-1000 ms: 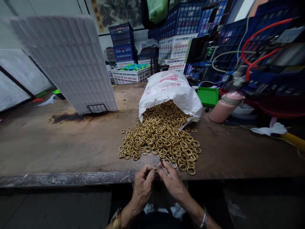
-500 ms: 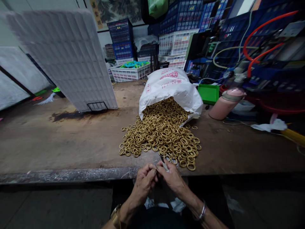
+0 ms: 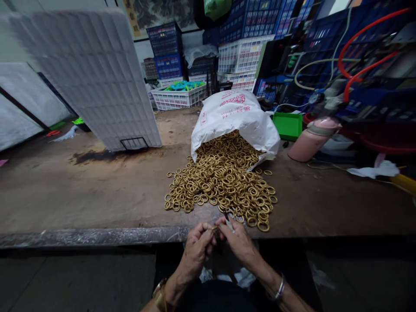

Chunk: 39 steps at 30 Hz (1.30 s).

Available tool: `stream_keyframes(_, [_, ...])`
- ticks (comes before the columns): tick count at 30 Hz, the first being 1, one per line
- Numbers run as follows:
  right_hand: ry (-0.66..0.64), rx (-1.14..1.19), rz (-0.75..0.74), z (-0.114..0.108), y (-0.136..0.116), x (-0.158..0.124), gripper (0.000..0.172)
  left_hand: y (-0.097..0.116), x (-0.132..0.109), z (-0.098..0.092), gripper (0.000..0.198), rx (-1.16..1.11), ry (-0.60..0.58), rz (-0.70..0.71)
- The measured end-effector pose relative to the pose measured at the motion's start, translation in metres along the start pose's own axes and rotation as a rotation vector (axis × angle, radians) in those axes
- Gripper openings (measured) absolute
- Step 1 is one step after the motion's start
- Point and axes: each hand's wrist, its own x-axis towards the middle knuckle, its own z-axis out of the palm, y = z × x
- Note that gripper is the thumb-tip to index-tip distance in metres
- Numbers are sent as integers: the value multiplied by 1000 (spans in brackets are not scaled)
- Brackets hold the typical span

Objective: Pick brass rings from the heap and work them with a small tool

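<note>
Close to the table's front edge, my left hand (image 3: pixel 197 245) pinches a gold-coloured ring (image 3: pixel 215 228), mostly hidden by the fingers. My right hand (image 3: pixel 238 242) meets it from the other side, its fingertips by the ring. A small knife (image 3: pixel 229 222) with a dark tip and a pale grey part sticks up from the right hand's grip. Just beyond both hands spreads a heap of gold-coloured rings (image 3: pixel 224 182). It spills from the open mouth of a white woven sack (image 3: pixel 234 112) lying on its side.
The wooden table (image 3: pixel 130 190) has a worn front edge. A pale ribbed panel (image 3: pixel 97 78) stands at left on a wire stand. To the right are a green tray (image 3: pixel 287 125), a pink bottle (image 3: pixel 312 141) and orange hoses (image 3: pixel 347 73). Stacked crates (image 3: pixel 240 54) fill the back.
The fingertips have parted slightly, and a bit of the gold-coloured ring now shows between them. The right hand has shifted a little right with the knife. The whole view has moved slightly.
</note>
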Motion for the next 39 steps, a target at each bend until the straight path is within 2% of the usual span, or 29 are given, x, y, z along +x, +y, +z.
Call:
stream_keyframes(2, [20, -211, -96, 0, 2, -3, 18, 1, 0, 1, 31, 16, 40, 6])
stream_keyframes(5, [-17, -494, -237, 2, 4, -8, 16, 2, 1, 1, 34, 23, 73, 9])
stream_keyframes(9, [-21, -663, -282, 5, 1, -12, 22, 3, 0, 1, 34, 30, 81, 22])
stream_keyframes(19, [33, -784, -278, 8, 1, -12, 24, 1, -2, 1, 31, 58, 81, 23])
stream_keyframes(26, [-13, -806, -258, 8, 3, -13, 23, -9, -2, -5, 31, 87, 53, 159])
stream_keyframes(33, [5, -868, -225, 12, 5, -16, 26, -5, -19, -7, 31, 120, 91, 60])
stream_keyframes(36, [89, -882, -164, 2, 2, -11, 22, 4, -31, -2, 31, 120, 19, 29])
stream_keyframes(39, [183, -892, -147, -11, 1, -3, 21, 9, -33, 2, 31, 35, -56, -29])
